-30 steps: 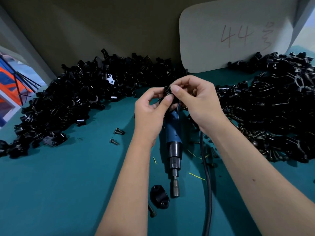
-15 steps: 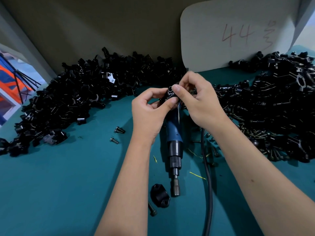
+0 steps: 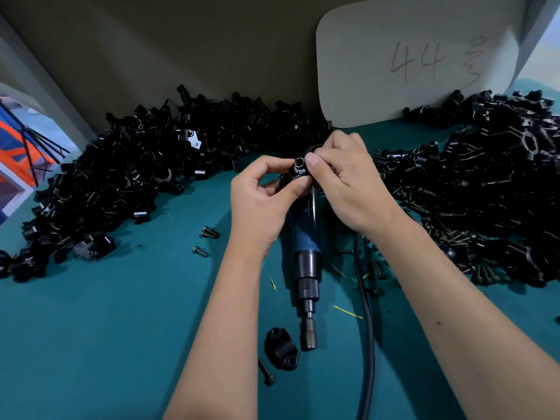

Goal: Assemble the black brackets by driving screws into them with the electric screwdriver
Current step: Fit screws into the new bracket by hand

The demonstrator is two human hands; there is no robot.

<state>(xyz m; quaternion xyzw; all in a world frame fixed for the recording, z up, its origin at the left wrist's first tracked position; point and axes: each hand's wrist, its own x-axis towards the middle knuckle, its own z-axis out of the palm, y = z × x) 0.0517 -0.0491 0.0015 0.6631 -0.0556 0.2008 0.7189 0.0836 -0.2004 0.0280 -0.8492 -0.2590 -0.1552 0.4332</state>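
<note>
While both hands work close together above the middle of the table [image 3: 106, 328], their fingers are pinched on one small black bracket [image 3: 300, 168]. The left hand [image 3: 260, 201] holds it from the left, with the thumb pressed on its near side and the other fingers curled over the top. The right hand [image 3: 348, 183] holds it from the right, with the thumb tip flat on the top face, just beside a round hole that faces up at us. I cannot tell if a screw is in the bracket yet; the fingers hide that part.

Right under the hands lies the screwdriver [image 3: 306, 265]. It is long, and it lies from the hands toward the near edge, with its tip pointing at us. Nobody holds it. Its blue grip sits just below the right wrist, so I think the right hand is the one nearer to it and would have to let go of the bracket and drop down to get it. A black cable [image 3: 365, 328] runs beside it on the right toward the near edge.

Both forearms come up from the near edge and meet at the bracket.

Near the tool's tip lie a loose bracket half [image 3: 280, 348] and one screw [image 3: 267, 372]. Two more screws [image 3: 204, 242] lie to the left. Big heaps of black parts fill the left side [image 3: 121, 183] and the right side [image 3: 485, 201]. A card [image 3: 424, 62] with "44" on it leans at the far edge.
</note>
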